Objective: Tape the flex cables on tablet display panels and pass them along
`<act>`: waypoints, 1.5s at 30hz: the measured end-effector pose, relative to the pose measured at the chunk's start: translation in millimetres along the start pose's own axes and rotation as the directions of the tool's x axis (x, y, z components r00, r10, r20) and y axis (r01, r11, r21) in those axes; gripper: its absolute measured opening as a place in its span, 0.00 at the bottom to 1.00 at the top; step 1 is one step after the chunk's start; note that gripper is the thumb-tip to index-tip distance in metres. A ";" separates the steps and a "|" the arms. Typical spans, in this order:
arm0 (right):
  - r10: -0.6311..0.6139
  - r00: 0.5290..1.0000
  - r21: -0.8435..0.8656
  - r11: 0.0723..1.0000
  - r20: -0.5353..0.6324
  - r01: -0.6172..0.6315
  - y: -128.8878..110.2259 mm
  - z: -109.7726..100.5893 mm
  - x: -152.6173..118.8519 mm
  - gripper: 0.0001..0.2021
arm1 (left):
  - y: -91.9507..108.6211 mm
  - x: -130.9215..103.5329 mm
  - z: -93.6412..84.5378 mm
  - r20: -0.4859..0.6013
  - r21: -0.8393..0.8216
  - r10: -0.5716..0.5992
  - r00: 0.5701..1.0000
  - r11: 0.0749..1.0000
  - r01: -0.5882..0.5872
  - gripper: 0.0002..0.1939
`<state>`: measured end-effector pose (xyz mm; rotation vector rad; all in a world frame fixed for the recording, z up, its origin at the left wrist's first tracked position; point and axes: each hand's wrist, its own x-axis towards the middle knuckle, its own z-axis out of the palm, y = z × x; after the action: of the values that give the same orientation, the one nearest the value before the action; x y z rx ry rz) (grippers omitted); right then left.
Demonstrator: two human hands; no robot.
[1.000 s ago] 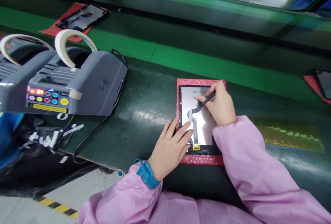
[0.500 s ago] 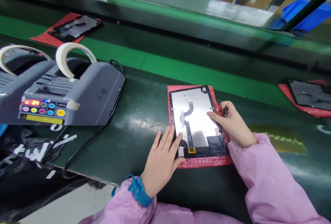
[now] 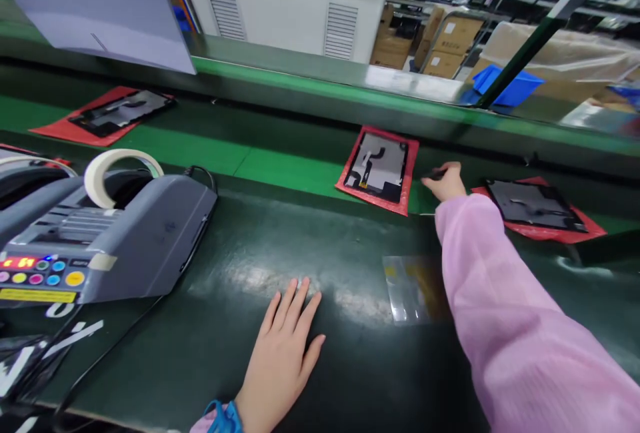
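My left hand (image 3: 281, 346) lies flat on the dark green table with its fingers spread, holding nothing. My right hand (image 3: 447, 183) reaches out over the green strip, fingers closed round a small dark tool (image 3: 434, 174) whose exact kind I cannot make out. Just left of that hand, a tablet screen panel (image 3: 384, 163) rests back side up on a red bubble-wrap bag (image 3: 407, 198). Its grey metal back and dark flex cable face upward. The hand and this panel are apart.
Another panel (image 3: 535, 205) on red wrap lies to the right, and one more panel (image 3: 123, 112) at far left. A grey tape dispenser (image 3: 150, 233) with a tape roll stands left. Clear film sheets (image 3: 407, 290) lie on the table (image 3: 350, 366).
The panel on its red wrap has gone from under my hands to the green strip at the back. My right hand has moved forward; my left hand now rests on the bare table.
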<state>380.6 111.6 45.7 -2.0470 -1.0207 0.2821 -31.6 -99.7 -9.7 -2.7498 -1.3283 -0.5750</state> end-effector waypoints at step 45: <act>-0.391 0.883 0.315 0.899 0.260 0.305 35.4 -89.1 -202.6 0.19 | 39.6 55.6 -22.4 0.779 -0.537 -0.169 0.604 -0.677 0.503 0.27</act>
<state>315.0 -102.7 46.8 -1.5654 -1.4467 0.5383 23.1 -87.3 35.2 -1.7592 -3.6906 -3.0587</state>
